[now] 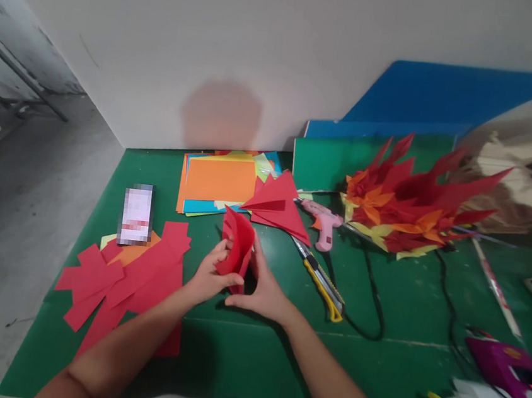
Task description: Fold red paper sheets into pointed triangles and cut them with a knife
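Note:
Between my two hands is a folded piece of red paper, bent so that a hollow opens toward me. My left hand grips its left side, thumb at the lower edge. On the other side my right hand curls around the paper, its fingers partly hidden behind it. Just beyond lie several folded red paper cones, overlapping a stack of coloured sheets with orange on top. Loose red paper strips spread over the table to the left of my left hand.
A pink glue gun and a yellow utility knife lie right of my hands, near a black cord. Farther right stands a red, orange and yellow paper flame piece. A phone rests at left on the green table.

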`<state>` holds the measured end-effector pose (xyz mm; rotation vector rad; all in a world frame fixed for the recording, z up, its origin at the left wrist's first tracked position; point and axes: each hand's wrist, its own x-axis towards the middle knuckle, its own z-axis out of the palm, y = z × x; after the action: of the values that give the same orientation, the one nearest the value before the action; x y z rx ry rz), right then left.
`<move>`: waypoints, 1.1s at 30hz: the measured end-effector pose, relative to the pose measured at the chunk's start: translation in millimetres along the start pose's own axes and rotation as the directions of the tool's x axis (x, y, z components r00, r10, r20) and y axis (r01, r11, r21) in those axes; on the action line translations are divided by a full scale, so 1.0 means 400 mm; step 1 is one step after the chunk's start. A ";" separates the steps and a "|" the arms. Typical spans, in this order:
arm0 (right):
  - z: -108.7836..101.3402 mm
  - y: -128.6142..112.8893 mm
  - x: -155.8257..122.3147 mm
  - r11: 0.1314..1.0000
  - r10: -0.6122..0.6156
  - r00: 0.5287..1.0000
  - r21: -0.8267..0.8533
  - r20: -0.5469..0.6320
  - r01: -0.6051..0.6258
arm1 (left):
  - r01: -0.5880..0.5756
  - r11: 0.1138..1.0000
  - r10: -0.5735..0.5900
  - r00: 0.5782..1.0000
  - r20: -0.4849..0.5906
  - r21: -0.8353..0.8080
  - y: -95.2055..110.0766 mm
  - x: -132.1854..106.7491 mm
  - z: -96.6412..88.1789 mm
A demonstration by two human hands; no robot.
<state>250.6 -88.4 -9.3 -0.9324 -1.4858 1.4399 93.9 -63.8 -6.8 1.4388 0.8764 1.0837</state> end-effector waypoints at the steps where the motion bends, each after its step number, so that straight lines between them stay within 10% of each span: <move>1: 0.001 -0.003 0.000 0.999 -0.004 0.999 -0.039 -0.031 0.003 | 0.006 1.000 -0.006 1.000 0.007 -0.009 0.003 0.000 0.001; 6: -0.012 0.005 0.000 0.997 0.074 0.983 -0.022 -0.168 -0.078 | 0.181 0.980 -0.181 0.983 0.012 -0.076 0.020 -0.014 0.008; 12: -0.046 0.024 0.017 0.962 0.231 0.877 0.232 -0.422 -0.142 | 0.409 0.881 -0.468 0.822 -0.325 -0.237 0.002 -0.025 0.000; 20: -0.074 0.010 0.040 0.965 0.152 0.863 0.262 -0.482 -0.023 | 0.181 0.957 -0.250 0.911 -0.328 -0.225 -0.008 0.010 -0.025; 33: -0.110 -0.011 0.038 0.986 0.093 0.944 0.164 -0.317 -0.042 | 0.215 0.968 -0.244 0.923 -0.298 -0.127 0.061 0.015 -0.100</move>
<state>286.2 -58.4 -4.7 -1.0724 -1.0937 1.3529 56.9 -49.1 18.4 1.0716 1.1735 1.1727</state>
